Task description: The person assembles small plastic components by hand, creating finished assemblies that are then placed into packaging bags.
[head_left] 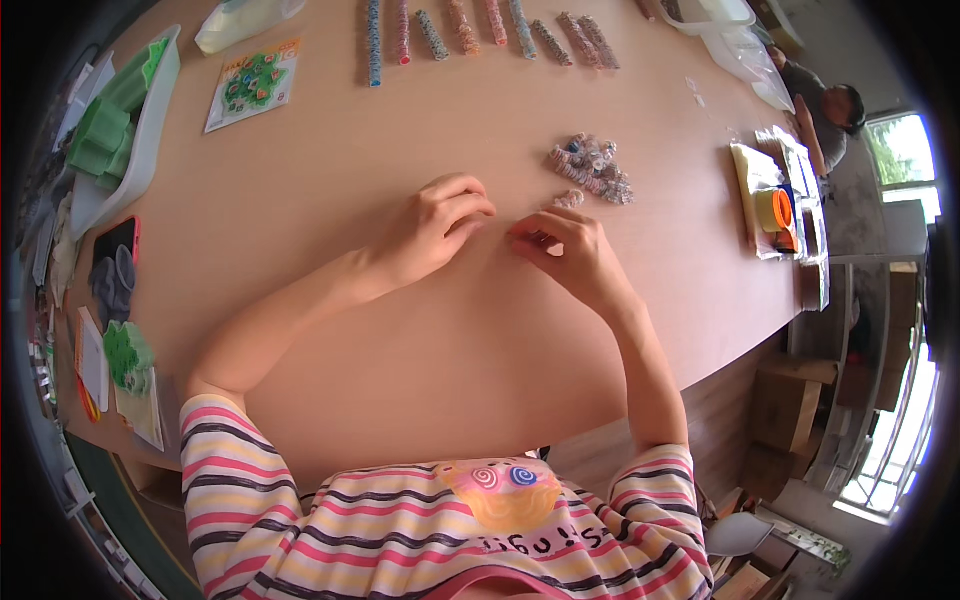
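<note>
At the middle of the wooden table [330, 200], both hands are pinched over something tiny.

The left hand [437, 228] has its fingers curled in with the tips drawn together, and the right hand [565, 250] pinches a small pale bead-like bit [540, 238], though it's honestly too small to tell exactly what it is. One small bead ring [569, 198] lies just beyond the right hand, and a loose pile of bead rings [592, 166] sits a bit further out. Along the far edge is a row of finished bead strings [480, 30], so I'd guess a good part is done, with the pile left to go. Green trays [110, 130] are off to the left.
</note>
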Tool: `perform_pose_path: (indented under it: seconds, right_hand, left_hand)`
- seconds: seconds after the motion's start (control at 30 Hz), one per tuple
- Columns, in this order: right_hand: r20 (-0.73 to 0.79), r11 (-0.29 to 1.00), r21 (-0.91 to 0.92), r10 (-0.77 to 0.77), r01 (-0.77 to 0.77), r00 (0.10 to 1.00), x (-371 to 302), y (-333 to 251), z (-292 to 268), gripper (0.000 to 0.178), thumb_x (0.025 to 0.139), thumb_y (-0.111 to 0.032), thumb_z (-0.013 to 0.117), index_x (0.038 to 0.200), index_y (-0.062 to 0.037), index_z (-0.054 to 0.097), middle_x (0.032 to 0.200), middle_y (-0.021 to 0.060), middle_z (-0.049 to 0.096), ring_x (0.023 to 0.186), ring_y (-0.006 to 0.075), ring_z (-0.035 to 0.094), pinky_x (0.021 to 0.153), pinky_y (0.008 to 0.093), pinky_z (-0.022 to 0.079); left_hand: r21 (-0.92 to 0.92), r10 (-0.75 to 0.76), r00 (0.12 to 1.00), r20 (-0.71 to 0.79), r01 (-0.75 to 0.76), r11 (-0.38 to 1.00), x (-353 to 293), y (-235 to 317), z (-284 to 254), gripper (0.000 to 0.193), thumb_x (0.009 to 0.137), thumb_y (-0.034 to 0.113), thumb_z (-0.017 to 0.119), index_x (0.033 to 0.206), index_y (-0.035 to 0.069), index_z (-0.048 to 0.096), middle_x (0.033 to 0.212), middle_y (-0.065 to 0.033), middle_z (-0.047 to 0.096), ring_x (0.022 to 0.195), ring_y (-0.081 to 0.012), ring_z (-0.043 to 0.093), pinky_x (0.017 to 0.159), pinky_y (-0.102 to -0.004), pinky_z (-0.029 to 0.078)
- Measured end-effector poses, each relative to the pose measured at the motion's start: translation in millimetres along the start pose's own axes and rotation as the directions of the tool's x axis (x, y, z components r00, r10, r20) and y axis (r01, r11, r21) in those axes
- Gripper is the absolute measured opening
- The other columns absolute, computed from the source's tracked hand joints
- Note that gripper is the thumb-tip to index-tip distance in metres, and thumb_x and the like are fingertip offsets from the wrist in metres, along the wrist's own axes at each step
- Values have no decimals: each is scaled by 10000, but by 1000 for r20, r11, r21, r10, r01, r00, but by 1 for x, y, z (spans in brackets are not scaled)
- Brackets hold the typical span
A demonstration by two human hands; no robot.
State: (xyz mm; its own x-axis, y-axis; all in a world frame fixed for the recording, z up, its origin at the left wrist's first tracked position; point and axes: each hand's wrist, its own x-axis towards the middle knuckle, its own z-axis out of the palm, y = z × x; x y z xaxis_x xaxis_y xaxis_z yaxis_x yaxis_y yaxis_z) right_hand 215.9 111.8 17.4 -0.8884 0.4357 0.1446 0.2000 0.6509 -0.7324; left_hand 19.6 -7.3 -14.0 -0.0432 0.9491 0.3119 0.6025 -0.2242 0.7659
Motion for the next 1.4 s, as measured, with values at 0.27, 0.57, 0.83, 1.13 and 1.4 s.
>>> perform_pose_path:
  seconds: [0.27, 0.57, 0.83, 1.13, 1.4]
  right_hand:
    - [43, 946, -292, -134, 141, 990, -3, 0, 0, 93, 791, 19, 697, 839, -18, 626, 799, 94, 619, 676, 243, 647, 604, 336, 542]
    - [-549, 920, -304, 43, -248, 835, 19, 124, -195, 103, 824, -79, 710, 891, -1, 704, 796, 126, 728, 721, 186, 716, 692, 296, 564]
    - [-535, 771, -446, 177, -454, 826, 57, 294, -331, 168, 820, -197, 679, 893, -69, 761, 835, 154, 725, 781, 302, 714, 755, 390, 563]
    - [-641, 722, -453, 143, -523, 754, 39, 277, -362, 186, 758, -240, 756, 919, -152, 786, 800, 59, 745, 774, 242, 720, 754, 353, 569]
    - [-702, 722, -466, 49, -511, 710, 26, 300, -354, 191, 796, -159, 661, 937, -199, 784, 924, 111, 736, 912, 315, 695, 822, 421, 554]
  left_hand:
    - [563, 127, 987, 101, -162, 810, 37, -44, -16, 693, 999, 376, 488, 1518, -13, 244, 1589, -158, 255, 1485, -306, 204, 1201, -455, 176]
    - [528, -13, 859, 512, -303, 793, -18, 56, 51, 1144, 868, 759, 395, 1466, -184, 145, 1566, -331, 139, 1496, -408, 79, 1225, -475, 67]
    - [495, 8, 920, 392, -219, 841, 77, 93, 190, 1191, 848, 785, 403, 1447, -211, 142, 1553, -364, 120, 1489, -439, 44, 1218, -495, 29]
    - [597, -26, 1000, 9, 16, 802, 272, 53, 294, 955, 947, 582, 418, 1438, -209, 206, 1544, -367, 167, 1483, -434, 108, 1217, -486, 65]
    - [676, -122, 987, -101, 158, 720, 417, 43, 346, 769, 977, 482, 382, 1516, -47, 234, 1597, -217, 206, 1513, -312, 80, 1229, -440, 45]
